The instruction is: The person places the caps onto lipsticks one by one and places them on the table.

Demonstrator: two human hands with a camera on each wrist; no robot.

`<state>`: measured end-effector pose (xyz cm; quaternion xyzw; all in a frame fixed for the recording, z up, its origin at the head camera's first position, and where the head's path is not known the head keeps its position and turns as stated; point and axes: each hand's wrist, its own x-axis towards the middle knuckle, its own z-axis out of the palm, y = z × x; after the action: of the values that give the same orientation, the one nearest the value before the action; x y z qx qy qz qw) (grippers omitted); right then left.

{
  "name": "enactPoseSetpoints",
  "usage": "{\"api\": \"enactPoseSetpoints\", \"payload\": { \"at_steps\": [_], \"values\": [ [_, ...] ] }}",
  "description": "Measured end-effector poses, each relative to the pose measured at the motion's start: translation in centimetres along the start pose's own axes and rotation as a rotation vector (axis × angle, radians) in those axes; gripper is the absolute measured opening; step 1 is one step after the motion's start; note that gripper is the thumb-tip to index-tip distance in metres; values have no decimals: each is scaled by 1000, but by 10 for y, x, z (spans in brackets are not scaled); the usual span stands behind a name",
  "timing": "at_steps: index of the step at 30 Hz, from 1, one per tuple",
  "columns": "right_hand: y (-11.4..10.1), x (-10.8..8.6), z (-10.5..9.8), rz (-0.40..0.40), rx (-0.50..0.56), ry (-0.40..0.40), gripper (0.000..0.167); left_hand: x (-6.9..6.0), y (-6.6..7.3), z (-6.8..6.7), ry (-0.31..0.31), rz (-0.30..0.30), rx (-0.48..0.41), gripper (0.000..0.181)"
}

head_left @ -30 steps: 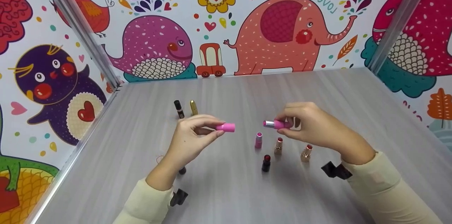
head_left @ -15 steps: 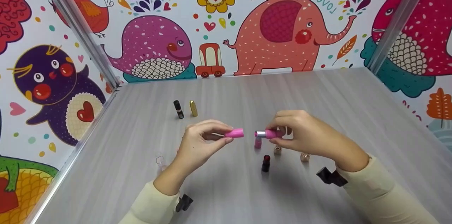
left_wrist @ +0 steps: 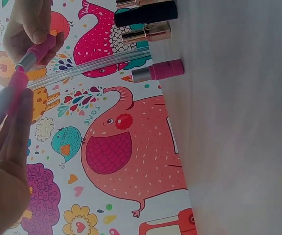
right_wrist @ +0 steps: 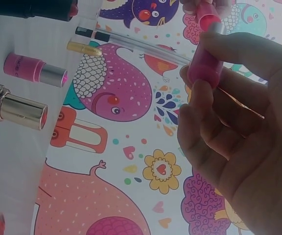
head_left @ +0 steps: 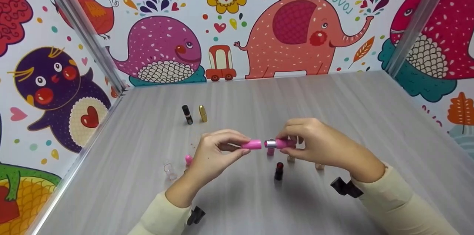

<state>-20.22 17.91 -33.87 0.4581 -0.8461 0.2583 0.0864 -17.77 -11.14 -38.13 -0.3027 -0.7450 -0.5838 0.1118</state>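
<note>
My left hand [head_left: 218, 153] pinches a pink cap [head_left: 252, 144] between thumb and fingers, its open end facing right. A pink lipstick with a silver collar [head_left: 270, 144] is pinched in my right hand [head_left: 318, 146], its collar pointing at the cap across a narrow gap. In the right wrist view the cap's hollow opening [right_wrist: 208, 20] lies close to the silver collar [right_wrist: 216, 30]. Below the held lipstick another pink lipstick [head_left: 270, 151] stands upright, partly covered. A black lipstick [head_left: 279, 171] stands nearer me.
Two gold lipsticks [head_left: 291, 158] [head_left: 319, 166] stand partly hidden under my right hand. Farther back left are a black tube [head_left: 187, 114] and a gold tube [head_left: 203, 113]. Beside my left wrist are a pink item [head_left: 189, 159] and a clear piece [head_left: 170, 172]. Patterned walls border the table [head_left: 237, 98].
Both hands have come toward each other and a little toward me, narrowing the gap between cap and lipstick. The pink item near my left wrist has come into view.
</note>
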Motion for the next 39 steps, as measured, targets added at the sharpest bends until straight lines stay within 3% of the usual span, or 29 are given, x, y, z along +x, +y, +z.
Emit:
{"api": "enactPoseSetpoints", "payload": {
  "at_steps": [7, 15, 28, 39],
  "values": [
    [0, 1, 3, -19, 20, -11, 22, -2, 0, 4, -22, -28, 20, 19],
    [1, 1, 5, -25, 24, -6, 20, -1, -2, 6, -19, 0, 29, 18],
    [-2, 2, 8, -35, 22, -6, 23, -2, 0, 9, -44, -4, 50, 16],
    [-5, 2, 10, -53, 15, -4, 23, -4, -6, 14, -67, 53, -1, 15]
  ]
}}
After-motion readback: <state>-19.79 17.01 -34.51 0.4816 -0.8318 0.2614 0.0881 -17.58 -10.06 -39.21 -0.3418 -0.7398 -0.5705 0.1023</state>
